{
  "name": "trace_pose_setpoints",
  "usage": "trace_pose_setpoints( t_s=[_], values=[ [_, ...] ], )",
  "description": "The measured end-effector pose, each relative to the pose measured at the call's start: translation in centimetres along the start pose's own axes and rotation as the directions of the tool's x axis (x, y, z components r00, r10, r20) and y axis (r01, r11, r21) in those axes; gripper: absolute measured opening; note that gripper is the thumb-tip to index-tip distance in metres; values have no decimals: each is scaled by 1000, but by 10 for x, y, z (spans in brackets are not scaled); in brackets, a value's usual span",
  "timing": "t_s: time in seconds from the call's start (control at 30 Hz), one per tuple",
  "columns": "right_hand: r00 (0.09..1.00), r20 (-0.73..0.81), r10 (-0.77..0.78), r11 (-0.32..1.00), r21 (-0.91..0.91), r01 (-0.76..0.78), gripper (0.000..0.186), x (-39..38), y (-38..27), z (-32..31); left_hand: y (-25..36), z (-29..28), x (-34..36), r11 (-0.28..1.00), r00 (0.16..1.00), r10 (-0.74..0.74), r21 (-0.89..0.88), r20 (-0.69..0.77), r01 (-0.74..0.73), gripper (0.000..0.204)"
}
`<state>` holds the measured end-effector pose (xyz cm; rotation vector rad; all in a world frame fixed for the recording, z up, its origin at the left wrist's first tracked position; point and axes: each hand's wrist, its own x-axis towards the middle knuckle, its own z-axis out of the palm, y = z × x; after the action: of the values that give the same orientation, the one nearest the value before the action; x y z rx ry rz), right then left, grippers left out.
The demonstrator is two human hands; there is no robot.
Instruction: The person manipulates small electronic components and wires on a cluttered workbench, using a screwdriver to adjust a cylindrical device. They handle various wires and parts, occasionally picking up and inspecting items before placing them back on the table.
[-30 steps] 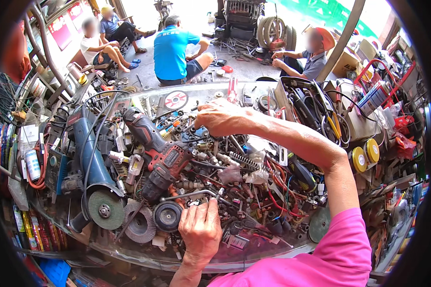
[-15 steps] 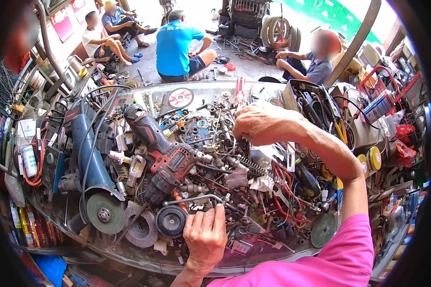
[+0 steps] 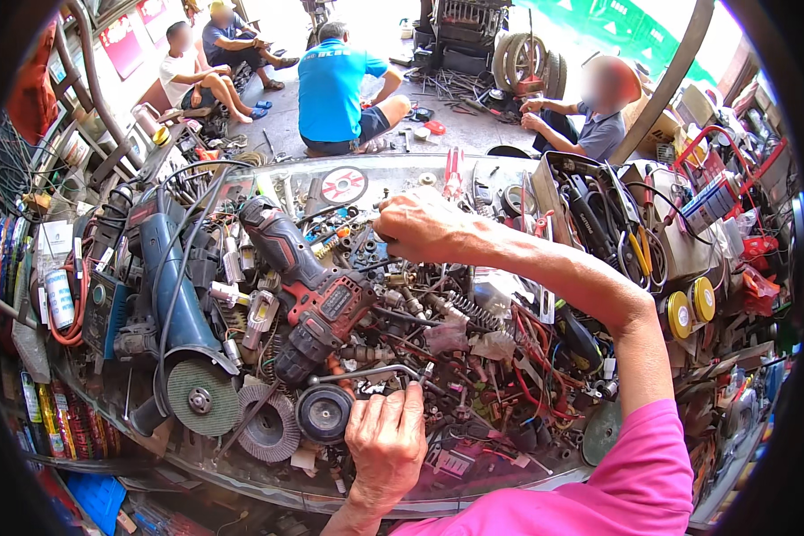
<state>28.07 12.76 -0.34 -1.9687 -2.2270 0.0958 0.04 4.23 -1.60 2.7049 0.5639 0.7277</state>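
My right hand (image 3: pixel 424 228) reaches over the far middle of the bench, above a heap of bolts, nuts and fittings. Its fingers curl downward, and whatever they grip is hidden beneath them. Low in the middle, my left hand (image 3: pixel 387 438) is closed at the near side of the heap, its fingertips beside a bent metal rod (image 3: pixel 366 372). What it holds, if anything, does not show. A small black wheel (image 3: pixel 323 414) lies just left of that hand. Further left are a red and black cordless drill (image 3: pixel 330 304) and a blue angle grinder (image 3: pixel 174 286).
A flap disc (image 3: pixel 268 424) lies beside the grinder. An open box of tools (image 3: pixel 590 214) stands at the back right, near two yellow-lidded tins (image 3: pixel 690 306). Beyond the bench a person in a blue shirt (image 3: pixel 335 94) squats; others sit nearby.
My right hand has moved left across the heap, uncovering parts where it was. My left hand stays in nearly the same place. The view has shifted slightly.
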Motion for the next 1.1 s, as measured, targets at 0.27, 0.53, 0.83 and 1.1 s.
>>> trace_pose_setpoints(
  t_s=[0.27,0.53,0.83,1.1],
  values=[
    [999,-31,11,991,132,-6,17,-11,8,-1,-3,3,-4,999,1000,26,20,14,-26,33],
    [994,-39,-102,977,186,108,14,-7,7,7,-3,2,-3,999,999,33,26,18,-33,33],
    [1000,-22,18,992,122,-15,13,-11,-5,-2,-3,2,-3,999,999,28,21,19,-29,33],
    [992,38,117,903,412,-123,18,-14,6,-4,-4,3,-3,999,999,40,18,17,-41,32]
  ],
)
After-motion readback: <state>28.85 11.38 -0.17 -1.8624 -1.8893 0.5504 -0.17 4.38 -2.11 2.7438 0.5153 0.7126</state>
